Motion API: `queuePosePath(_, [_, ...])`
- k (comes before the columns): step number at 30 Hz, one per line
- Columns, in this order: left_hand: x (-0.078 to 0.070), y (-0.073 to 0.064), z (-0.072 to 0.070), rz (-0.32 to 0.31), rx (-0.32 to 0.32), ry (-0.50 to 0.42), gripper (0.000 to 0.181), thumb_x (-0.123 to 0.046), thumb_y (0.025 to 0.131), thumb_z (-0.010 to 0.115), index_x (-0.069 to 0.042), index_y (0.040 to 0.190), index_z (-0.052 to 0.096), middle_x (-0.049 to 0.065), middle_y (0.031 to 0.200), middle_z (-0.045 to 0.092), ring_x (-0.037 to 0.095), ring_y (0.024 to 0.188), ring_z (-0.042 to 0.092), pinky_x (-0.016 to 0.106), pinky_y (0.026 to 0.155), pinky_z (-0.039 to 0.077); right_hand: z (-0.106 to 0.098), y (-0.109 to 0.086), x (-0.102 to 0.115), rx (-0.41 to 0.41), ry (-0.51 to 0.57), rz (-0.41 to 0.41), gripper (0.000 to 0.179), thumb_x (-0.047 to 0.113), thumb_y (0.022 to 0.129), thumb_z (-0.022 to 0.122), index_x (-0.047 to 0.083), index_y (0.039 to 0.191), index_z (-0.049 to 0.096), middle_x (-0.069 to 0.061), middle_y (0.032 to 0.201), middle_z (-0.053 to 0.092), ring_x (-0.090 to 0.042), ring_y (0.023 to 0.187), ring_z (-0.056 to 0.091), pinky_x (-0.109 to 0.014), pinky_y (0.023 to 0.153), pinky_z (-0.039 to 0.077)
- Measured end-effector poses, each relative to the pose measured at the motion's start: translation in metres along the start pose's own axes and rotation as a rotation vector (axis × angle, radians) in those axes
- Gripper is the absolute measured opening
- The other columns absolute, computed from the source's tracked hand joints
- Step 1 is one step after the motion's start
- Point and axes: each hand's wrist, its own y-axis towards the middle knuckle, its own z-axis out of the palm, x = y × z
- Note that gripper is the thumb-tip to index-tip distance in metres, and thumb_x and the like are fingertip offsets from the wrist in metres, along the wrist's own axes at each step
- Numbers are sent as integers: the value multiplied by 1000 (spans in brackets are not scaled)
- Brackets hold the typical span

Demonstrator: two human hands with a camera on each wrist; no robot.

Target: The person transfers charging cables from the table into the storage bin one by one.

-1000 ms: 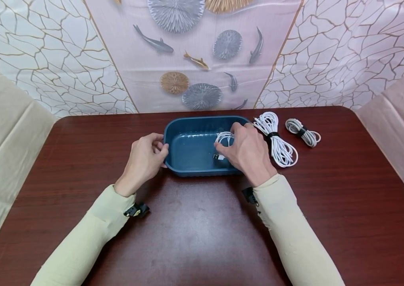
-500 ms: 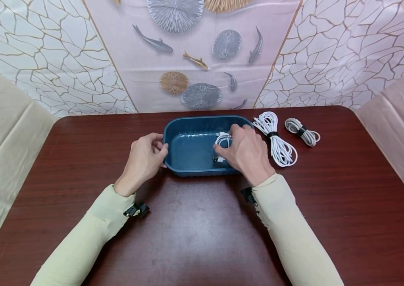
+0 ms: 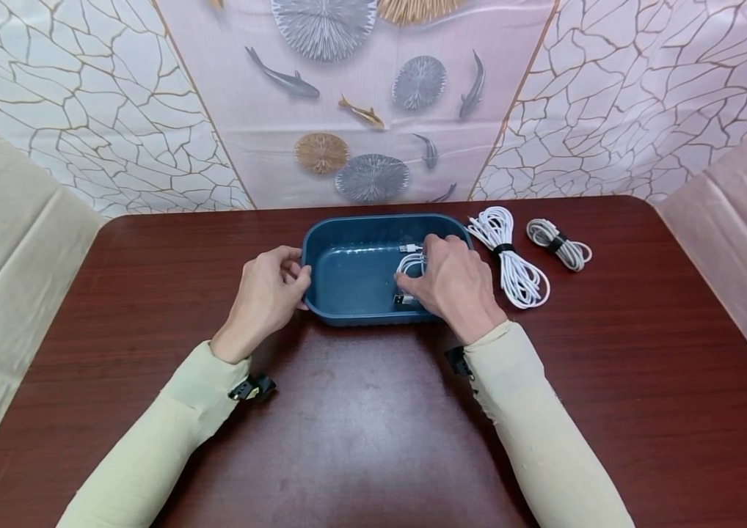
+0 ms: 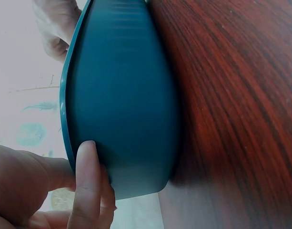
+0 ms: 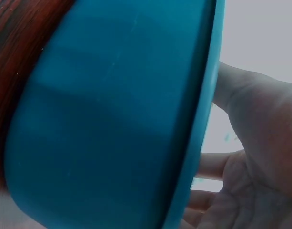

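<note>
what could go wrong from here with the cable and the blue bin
The white cable under the right hand has both plugs sticking out, so one might catch on a finger as it lets go.

The left hand pinches one end of the blue bin, so a tug there could slide or tip it.

The large white bundle lies close by the other end, so the bin might knock it.

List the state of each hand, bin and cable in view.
Blue open-topped bin: upright on the table.
White USB cable: coiled in the bin, plug unconnected.
Large white cable bundle: coiled, black strap fastened.
Small off-white cable bundle: coiled, black strap fastened.
Left hand: gripping the bin's left rim.
Right hand: curled over the USB cable.
</note>
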Motion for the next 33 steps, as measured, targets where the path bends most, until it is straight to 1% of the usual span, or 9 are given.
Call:
queuePosePath(10, [-1,1,0,-2,-1,7,34,-13,100,62,4,129,62,14,92,67,13,58,69,24,53,61,1,0,0,33,-7,7,50,52,86,73,6,101,63,-14,96,61,-34,88,66,-49,63,59])
queuePosePath(17, [-1,1,0,1,-3,4,34,-13,100,62,4,129,62,14,92,67,13,59,69,24,53,61,2,0,0,46,-2,19,48,53,86,73,7,96,62,-12,94,60,-33,86,65,-49,64,58])
queuePosePath(21, [-1,1,0,3,-4,2,34,-13,100,62,4,129,62,14,92,67,13,59,69,24,53,61,3,0,0,50,-4,22,48,53,86,74,7,95,63,-13,94,61,-33,86,66,-50,65,59])
queuePosePath(27, [-1,1,1,4,-3,6,34,-13,100,62,4,129,62,14,92,67,14,58,69,24,53,61,5,2,0,73,-28,36,49,53,86,73,7,99,63,-13,98,61,-33,89,67,-51,71,60])
queuePosePath(33, [-1,0,0,-5,-1,0,34,-13,100,62,4,130,61,14,93,67,14,58,68,24,53,61,8,4,1,102,-44,49,53,54,87,72,6,108,63,-14,103,61,-33,93,67,-52,75,61])
